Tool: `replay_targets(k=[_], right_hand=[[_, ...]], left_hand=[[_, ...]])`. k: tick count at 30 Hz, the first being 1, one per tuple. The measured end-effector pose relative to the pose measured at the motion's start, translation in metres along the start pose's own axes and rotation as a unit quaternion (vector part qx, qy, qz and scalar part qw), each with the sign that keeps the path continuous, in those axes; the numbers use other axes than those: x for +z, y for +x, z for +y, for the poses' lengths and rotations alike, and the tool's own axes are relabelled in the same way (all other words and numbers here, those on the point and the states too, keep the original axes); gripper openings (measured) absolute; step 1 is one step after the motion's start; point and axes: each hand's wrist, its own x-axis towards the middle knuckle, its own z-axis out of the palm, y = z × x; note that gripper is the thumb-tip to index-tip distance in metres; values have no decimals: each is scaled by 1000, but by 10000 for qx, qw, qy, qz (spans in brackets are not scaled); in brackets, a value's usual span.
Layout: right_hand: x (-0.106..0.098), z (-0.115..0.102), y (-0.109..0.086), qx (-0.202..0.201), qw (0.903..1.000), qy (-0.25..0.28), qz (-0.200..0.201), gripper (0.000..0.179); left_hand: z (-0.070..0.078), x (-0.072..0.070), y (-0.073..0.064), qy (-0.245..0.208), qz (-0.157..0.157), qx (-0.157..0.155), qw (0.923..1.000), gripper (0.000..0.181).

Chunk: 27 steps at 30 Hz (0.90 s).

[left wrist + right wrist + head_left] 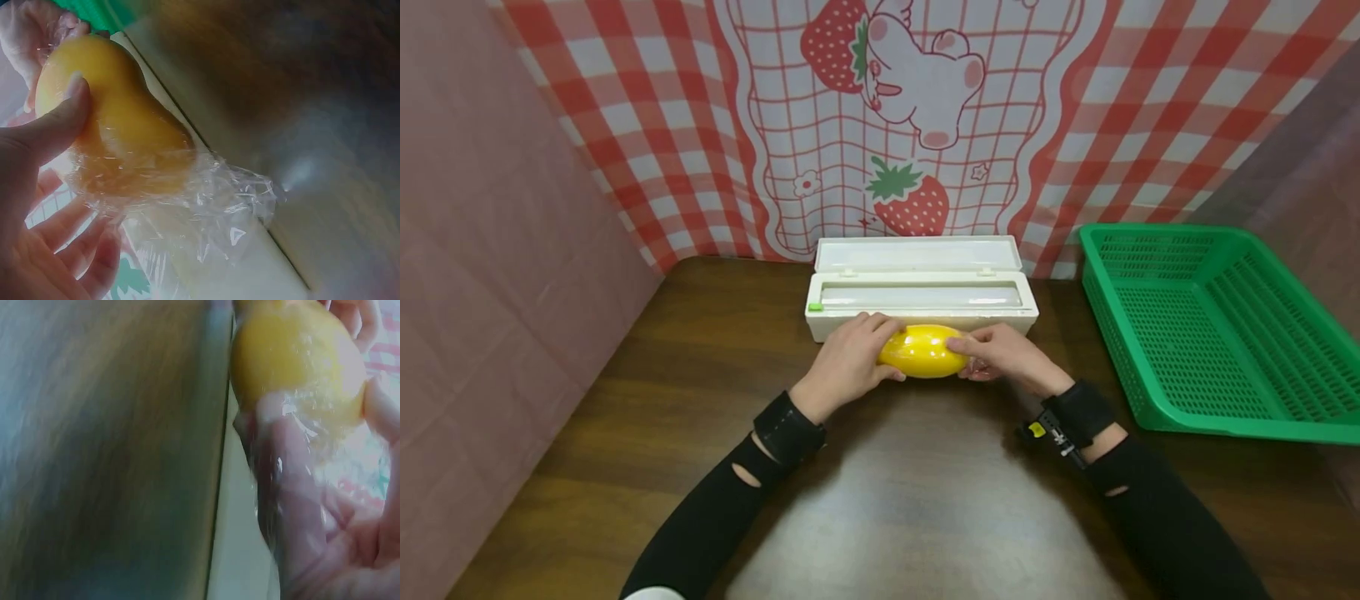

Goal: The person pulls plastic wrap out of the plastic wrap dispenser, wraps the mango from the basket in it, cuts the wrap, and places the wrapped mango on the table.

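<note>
Yellow mango-like fruit (917,352) sits between both hands, just in front of the white cling-film dispenser (925,281) at the back of the table (887,500); can't tell whether it touches the box. Left hand (853,354) holds one end, thumb pressed on the skin, other fingers spread and loosely bent on the far side. Right hand (1011,357) grips the other end, thumb on top, fingers curled beneath, clear cling film (212,206) bunched over them. Neither hand is wide apart. Dispenser lid (917,255) up; green plastic basket (1195,350) off to the right.

Step, as I read it: wrapping, film round the fruit but ends untidy. A crumpled flap sticks out past the left-hand end. Next move probably calls for steadying with one hand while the other folds and smooths loose film flat against the skin.
</note>
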Motion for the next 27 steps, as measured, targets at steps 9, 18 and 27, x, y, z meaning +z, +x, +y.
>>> replay_targets(k=[9,18,27], right_hand=[[6,-5,-5,-418,9898,-1013,908,47],[17,-21,-10,-2278,8827,-3086,2716,45],[33,-23,-7,-3135,8474,-3910,1754,65]], left_hand=[[0,1,1,4,-54,11,10000,63],[1,1,1,113,-11,22,9999,64],[-2,0,0,153,-145,-246,9995,63]])
